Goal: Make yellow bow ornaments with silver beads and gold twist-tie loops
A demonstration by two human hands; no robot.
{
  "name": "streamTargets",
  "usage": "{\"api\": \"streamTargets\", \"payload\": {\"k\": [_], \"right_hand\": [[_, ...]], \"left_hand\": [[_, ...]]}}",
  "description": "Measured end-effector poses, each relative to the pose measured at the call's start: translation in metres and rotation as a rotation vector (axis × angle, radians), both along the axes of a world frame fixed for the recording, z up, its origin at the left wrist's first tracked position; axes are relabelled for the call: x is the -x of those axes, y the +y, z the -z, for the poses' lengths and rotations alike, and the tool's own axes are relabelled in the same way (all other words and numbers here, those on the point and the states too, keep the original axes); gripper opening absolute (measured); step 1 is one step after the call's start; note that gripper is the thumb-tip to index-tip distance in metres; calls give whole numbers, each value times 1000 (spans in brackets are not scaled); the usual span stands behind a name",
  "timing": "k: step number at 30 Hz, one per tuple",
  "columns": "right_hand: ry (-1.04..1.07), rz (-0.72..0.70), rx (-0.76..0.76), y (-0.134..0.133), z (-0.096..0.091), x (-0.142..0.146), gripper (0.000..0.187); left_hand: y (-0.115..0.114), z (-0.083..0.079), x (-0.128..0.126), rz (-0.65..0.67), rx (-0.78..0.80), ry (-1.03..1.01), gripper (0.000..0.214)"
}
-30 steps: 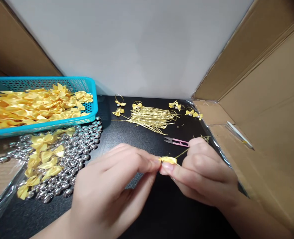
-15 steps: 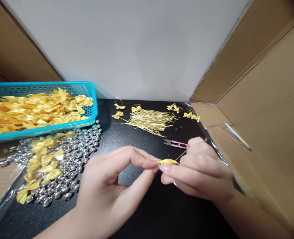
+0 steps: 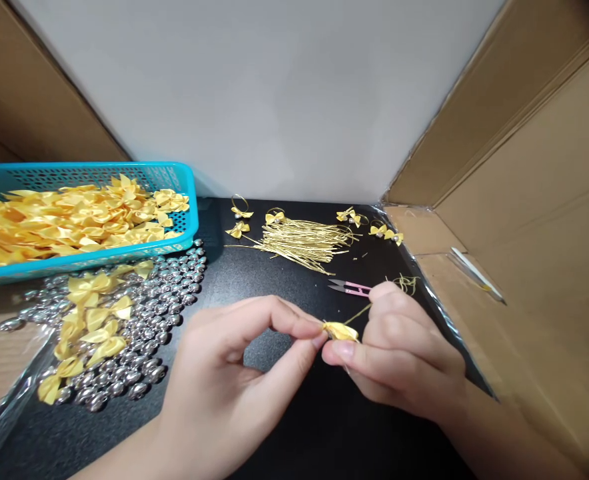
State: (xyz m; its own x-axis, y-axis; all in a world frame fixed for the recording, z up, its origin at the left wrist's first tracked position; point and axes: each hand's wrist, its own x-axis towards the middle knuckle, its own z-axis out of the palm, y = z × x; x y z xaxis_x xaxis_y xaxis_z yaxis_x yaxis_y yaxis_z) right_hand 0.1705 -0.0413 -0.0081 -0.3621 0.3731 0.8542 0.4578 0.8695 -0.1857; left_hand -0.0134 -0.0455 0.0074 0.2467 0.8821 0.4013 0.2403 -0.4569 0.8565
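Note:
Between thumb and forefinger, my left hand (image 3: pixel 244 360) pinches one end of a small yellow satin bow (image 3: pixel 339 331). My right hand (image 3: pixel 404 350) is closed just to the right, its thumb tip against the underside of the bow. An olive-gold thread (image 3: pixel 358 313) runs taut from the bow up into the curled right fingers, and loose loops of it lie beyond the knuckles. A thin pale sliver, perhaps a needle, shows faintly under the right thumb. Pink thread snips (image 3: pixel 349 288) lie just beyond the right hand, their handle end partly covered.
A blue basket (image 3: pixel 192 200) heaped with yellow bows stands at the left. Silver beads (image 3: pixel 147 350) with several bows (image 3: pixel 97 317) lie before it. A bundle of gold cords (image 3: pixel 304 243) and finished bows with beads (image 3: pixel 239 230) sit at the back. Cardboard walls (image 3: pixel 529 167) flank the black table.
The right hand has shifted slightly down, its thumb now below the bow, which has tilted to show more of its face. Loops of thread beyond the right hand are more visible.

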Motion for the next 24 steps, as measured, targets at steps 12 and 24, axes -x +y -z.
{"api": "streamTargets", "payload": {"k": [12,24], "right_hand": [[6,-40,49,8,-3,2,10],[7,-46,-28,6,-3,-3,9]], "left_hand": [[3,0,3,99,-73,-5,22],[3,3,1,-13,-139,40,18]]}}
